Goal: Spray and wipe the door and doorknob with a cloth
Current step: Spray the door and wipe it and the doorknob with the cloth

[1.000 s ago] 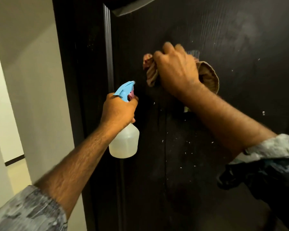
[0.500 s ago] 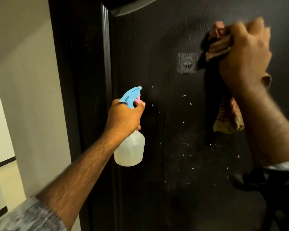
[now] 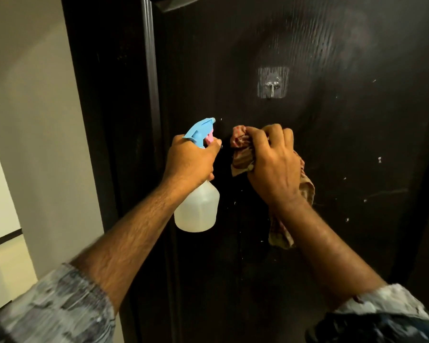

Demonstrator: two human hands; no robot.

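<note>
A dark door [image 3: 344, 149] fills the middle and right of the view, with white specks and a wet sheen near the top. My right hand [image 3: 273, 164] presses a bunched brown and red cloth [image 3: 242, 149] against the door, and a tail of the cloth hangs below my wrist. My left hand [image 3: 191, 162] grips the neck of a clear spray bottle [image 3: 198, 209] with a blue nozzle and pink trigger, held just left of the cloth. No doorknob shows.
A clear stick-on hook [image 3: 273, 82] sits on the door above my hands. The dark door frame [image 3: 114, 120] runs down the left, with a pale wall [image 3: 35, 120] beside it.
My right hand swept the cloth from the door's middle up to the upper right, then down and left to a spot beside the spray bottle. The hook is now uncovered.
</note>
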